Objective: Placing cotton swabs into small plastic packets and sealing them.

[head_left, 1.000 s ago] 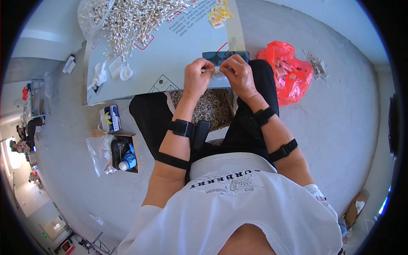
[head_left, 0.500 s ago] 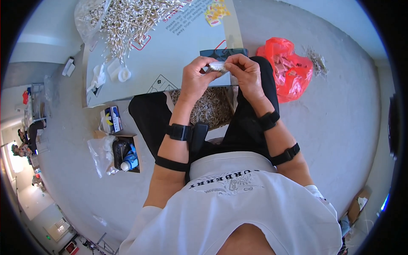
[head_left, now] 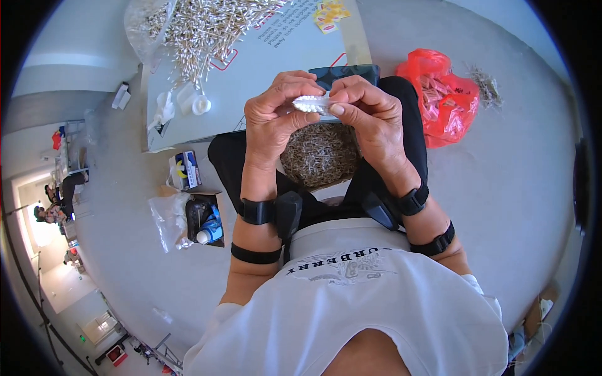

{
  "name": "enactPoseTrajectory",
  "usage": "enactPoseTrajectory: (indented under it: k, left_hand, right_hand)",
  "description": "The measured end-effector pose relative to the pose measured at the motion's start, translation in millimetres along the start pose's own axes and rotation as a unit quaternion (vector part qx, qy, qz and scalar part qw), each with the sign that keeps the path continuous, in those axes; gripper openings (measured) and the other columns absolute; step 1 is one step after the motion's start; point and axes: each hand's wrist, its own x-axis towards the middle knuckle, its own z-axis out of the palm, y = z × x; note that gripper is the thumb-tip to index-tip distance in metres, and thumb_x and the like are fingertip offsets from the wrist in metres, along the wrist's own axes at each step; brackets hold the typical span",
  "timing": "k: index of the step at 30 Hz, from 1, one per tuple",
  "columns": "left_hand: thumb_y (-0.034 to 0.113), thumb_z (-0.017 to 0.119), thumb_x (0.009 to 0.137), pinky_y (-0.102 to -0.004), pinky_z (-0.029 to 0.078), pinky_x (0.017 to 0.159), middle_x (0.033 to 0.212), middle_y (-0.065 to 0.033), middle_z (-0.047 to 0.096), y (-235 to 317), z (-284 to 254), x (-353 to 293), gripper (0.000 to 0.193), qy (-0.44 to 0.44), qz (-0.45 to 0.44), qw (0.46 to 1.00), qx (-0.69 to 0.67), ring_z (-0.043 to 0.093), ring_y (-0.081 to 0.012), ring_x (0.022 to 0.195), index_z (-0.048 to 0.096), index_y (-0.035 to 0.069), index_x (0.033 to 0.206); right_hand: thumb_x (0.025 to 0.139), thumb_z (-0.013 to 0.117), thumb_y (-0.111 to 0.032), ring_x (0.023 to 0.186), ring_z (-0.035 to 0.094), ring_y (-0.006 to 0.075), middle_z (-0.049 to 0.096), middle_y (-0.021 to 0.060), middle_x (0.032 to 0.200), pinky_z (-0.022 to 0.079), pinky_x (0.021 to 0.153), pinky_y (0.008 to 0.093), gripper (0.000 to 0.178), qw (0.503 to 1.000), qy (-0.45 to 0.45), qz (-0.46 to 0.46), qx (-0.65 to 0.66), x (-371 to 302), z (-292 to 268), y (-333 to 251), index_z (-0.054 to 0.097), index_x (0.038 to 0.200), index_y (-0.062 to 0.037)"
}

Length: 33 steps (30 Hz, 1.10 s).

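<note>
Between my two hands is a small pack of cotton swabs (head_left: 308, 104), its white tips lined up along the side facing me. The wrapping looks like clear plastic, though fingers cover much of it. My left hand (head_left: 276, 116) pinches one end with thumb and fingers; my right hand (head_left: 371, 116) grips the other end the same way. Below the hands, between my knees, a box holds a mass of loose swabs (head_left: 321, 153). Just beyond the fingers lies a dark blue-green tray-like thing (head_left: 345, 75) at the table edge.
The table (head_left: 251, 75) bears a heap of loose swabs (head_left: 207, 37) spilling from a clear bag, small white containers (head_left: 199, 105) and yellow packets (head_left: 329, 15). A red plastic bag (head_left: 448, 119) stands on the floor at right. At left are a small box (head_left: 184, 169) and an open carton (head_left: 216, 235).
The pack has come slightly nearer and tilted, so its row of white tips now faces me. My hands have spread a little apart. The whole view has shifted slightly.
</note>
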Motion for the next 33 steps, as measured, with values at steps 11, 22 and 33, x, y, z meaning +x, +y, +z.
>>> enactPoseTrajectory:
  k: [11, 22, 33]
  left_hand:
    - [0.008, 0.082, 0.068, -0.0335, 0.046, 0.091, 0.105, -0.0070, 0.068, 17, 14, 3, 0.035, 0.029, -0.016, 0.999, -0.001, 0.057, -0.0221, 0.111, 0.070, 0.004, 0.101]
    - [-0.002, 0.075, 0.073, -0.0286, 0.050, 0.084, 0.116, -0.0083, 0.063, 24, 26, 0, 0.035, 0.100, 0.008, 0.994, 0.049, 0.060, -0.0176, 0.105, 0.068, 0.004, 0.107]
    - [-0.007, 0.069, 0.080, -0.0287, 0.054, 0.082, 0.115, -0.0140, 0.063, 33, 17, 3, 0.027, 0.004, 0.012, 0.988, 0.153, 0.062, -0.0174, 0.102, 0.066, -0.003, 0.106]
  right_hand:
    - [0.082, 0.068, 0.006, 0.082, 0.056, 0.0119, 0.059, 0.0059, 0.092, 0.047, 0.074, 0.0244, 0.009, 0.981, 0.020, -0.123, -0.148, -5, 5, -5, 0.063, 0.087, 0.0007]
    - [0.079, 0.070, 0.008, 0.080, 0.062, 0.0176, 0.061, 0.0083, 0.095, 0.051, 0.068, 0.0266, 0.016, 0.896, 0.071, -0.254, -0.358, -4, 8, -7, 0.060, 0.088, -0.0016]
    - [0.080, 0.069, 0.006, 0.079, 0.063, 0.0206, 0.061, 0.0095, 0.096, 0.051, 0.067, 0.0271, 0.016, 0.889, 0.059, -0.253, -0.376, -5, 6, -8, 0.058, 0.089, -0.0014]
